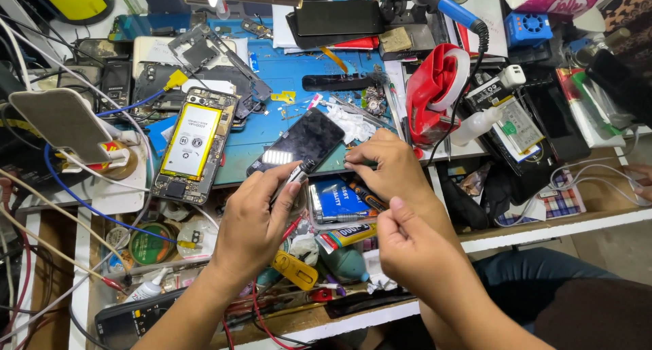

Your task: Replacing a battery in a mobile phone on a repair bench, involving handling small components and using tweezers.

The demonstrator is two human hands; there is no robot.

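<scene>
A person's left hand [255, 217] pinches the near edge of a black phone screen [299, 146], thumb and fingers closed on its lower corner, while the right hand [390, 165] rests curled at the panel's right corner, fingertips pressed together on something too small to make out. The screen lies tilted at the near edge of a blue work mat [288, 75], its glass glossy and dark, a pale patch of reflected light across its lower left. A third hand [414, 251], nearer the camera, hovers just below the right one with fingers loosely folded; what it holds, if anything, cannot be told. To the left lies an opened phone [195, 146], its yellow rectangular battery framed by bare circuit board. A red tape dispenser [435, 92] stands to the right, and a blue-handled soldering iron [451, 10] lies far right. Below the hands, a shiny blue packet [337, 199] and a glue tube [346, 236] sit in a cluttered drawer.
</scene>
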